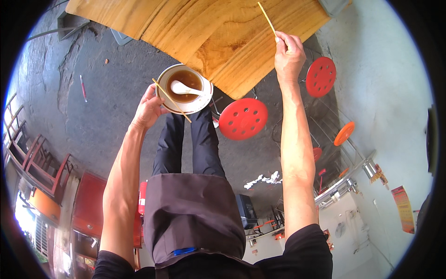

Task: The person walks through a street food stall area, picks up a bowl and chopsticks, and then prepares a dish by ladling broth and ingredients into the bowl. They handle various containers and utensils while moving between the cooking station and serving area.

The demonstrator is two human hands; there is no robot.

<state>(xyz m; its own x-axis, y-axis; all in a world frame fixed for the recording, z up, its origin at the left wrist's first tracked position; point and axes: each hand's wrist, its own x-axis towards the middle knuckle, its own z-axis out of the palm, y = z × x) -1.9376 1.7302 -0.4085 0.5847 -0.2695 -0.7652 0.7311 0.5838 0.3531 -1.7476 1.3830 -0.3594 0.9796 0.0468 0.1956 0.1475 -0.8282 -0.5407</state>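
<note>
My left hand (150,111) grips the rim of a white bowl (208,91) with a brown band, held just off the near edge of the wooden table (240,64). Brown broth (181,77) lies in it, and a white soup spoon (184,88) rests there with its handle on the rim. One wooden chopstick (171,100) slants across the bowl's left side, beside my left thumb. Above the table's right part, my right hand (290,52) pinches the end of another chopstick (266,19), which points away from me.
A red stool (243,119) with a perforated seat stands by the table's near corner, and another red stool (321,77) is at its right side. Crumpled white tissues (263,180) and a red-and-white stick-like object (83,88) lie on the grey floor. Wooden chairs (38,160) line the left.
</note>
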